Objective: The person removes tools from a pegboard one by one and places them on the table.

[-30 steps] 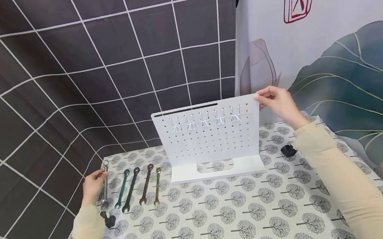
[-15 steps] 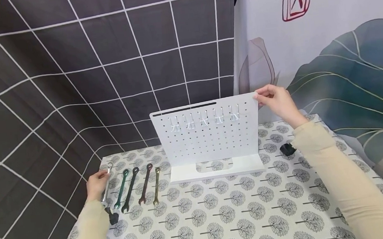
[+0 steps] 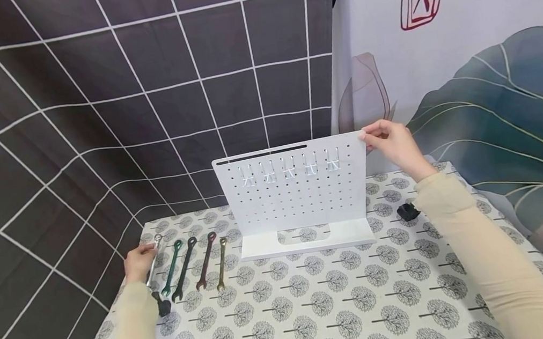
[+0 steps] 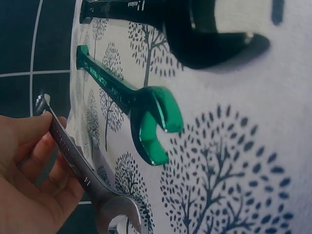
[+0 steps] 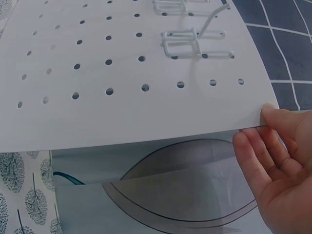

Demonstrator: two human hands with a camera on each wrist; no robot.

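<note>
At the table's left edge my left hand (image 3: 138,264) pinches a silver combination wrench (image 4: 80,168) between thumb and fingers; its open end points toward me and the number 14 shows on the shank. Just right of it lies a green wrench (image 3: 172,268), then a black wrench (image 3: 185,268), a dark reddish wrench (image 3: 206,260) and a gold-toned wrench (image 3: 222,263). My right hand (image 3: 393,145) pinches the upper right corner of a white pegboard stand (image 3: 299,205). A row of several wire hooks (image 3: 289,168) runs along the board's upper part.
A tree-patterned cloth (image 3: 283,308) covers the table. Behind it hangs a dark grid-patterned curtain (image 3: 222,44), with a white leaf-printed curtain (image 3: 389,73) at the right. Black wrist camera mounts (image 3: 407,212) sit beside both wrists.
My left hand has shifted slightly right with the silver wrench, bringing it closer to the green one. My right hand keeps its hold on the pegboard corner.
</note>
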